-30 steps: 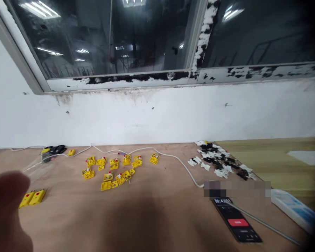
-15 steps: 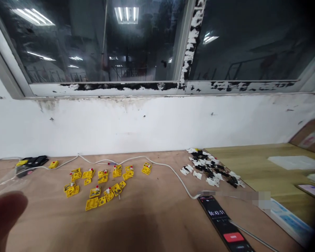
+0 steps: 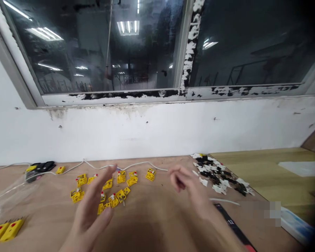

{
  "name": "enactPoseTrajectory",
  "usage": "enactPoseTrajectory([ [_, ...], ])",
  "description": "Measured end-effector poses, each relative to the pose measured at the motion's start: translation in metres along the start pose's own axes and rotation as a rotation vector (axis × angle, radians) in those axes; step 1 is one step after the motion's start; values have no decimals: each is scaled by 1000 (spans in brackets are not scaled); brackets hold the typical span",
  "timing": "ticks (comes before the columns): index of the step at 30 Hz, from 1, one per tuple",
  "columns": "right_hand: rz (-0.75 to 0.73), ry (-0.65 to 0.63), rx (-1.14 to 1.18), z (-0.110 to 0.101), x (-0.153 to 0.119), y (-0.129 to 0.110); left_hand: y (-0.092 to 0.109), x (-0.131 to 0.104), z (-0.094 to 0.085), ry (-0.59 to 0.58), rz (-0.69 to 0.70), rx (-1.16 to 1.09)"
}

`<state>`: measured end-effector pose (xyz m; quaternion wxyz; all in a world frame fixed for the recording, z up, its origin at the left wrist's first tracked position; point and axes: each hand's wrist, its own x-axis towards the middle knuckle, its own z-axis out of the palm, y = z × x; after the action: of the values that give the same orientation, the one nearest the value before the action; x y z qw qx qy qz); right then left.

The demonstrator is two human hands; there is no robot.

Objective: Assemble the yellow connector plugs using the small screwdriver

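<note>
My left hand (image 3: 90,213) is held over the wooden table, fingers stretched forward and thumb apart, with nothing in it. Behind and beside it lie several opened yellow plastic casings (image 3: 121,176), some with a red button and small white parts inside. My right hand (image 3: 187,185) hovers to the right, its fingers curled in and slightly blurred; I see nothing held. It is nearest to a white cable (image 3: 147,162) and a heap of black and white scraps (image 3: 212,171). Its forearm partly covers a phone (image 3: 232,224) showing a timer.
Closed yellow boxes with red buttons (image 3: 12,229) sit at the front left, near a clear plastic bag (image 3: 13,196). A black tool or pouch (image 3: 43,166) and a small yellow box (image 3: 60,170) lie near the wall. On the right is a blue and white packet (image 3: 295,224).
Both hands have come up into view over the table; before, only a blurred finger showed at the left edge. The view has shifted, bringing the closed yellow boxes into sight.
</note>
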<state>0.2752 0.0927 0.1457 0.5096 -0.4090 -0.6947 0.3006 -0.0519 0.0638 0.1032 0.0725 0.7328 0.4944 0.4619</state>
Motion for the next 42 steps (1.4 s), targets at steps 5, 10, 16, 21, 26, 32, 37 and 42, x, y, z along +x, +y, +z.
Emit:
enactPoseTrajectory([
  [5, 84, -290, -306, 59, -42, 79, -98, -22, 29, -111, 0, 266],
  [10, 53, -380, -312, 86, -68, 131, -149, -59, 16, -166, -63, 422],
  [16, -29, -265, -413, 88, -69, 152, -147, -63, 13, -233, -74, 408],
  [21, -97, -184, -566, 87, -69, 157, -154, -67, 21, -165, -77, 430],
  [26, -75, -99, -633, 85, -68, 159, -158, -68, 25, -81, -116, 470],
  [32, -59, -111, -581, 86, -69, 163, -153, -64, 21, -213, -55, 496],
  [37, -37, -149, -524, 86, -69, 158, -154, -64, 21, -195, -41, 486],
  [42, -23, -163, -511, 84, -67, 152, -153, -65, 20, -170, -61, 462],
])
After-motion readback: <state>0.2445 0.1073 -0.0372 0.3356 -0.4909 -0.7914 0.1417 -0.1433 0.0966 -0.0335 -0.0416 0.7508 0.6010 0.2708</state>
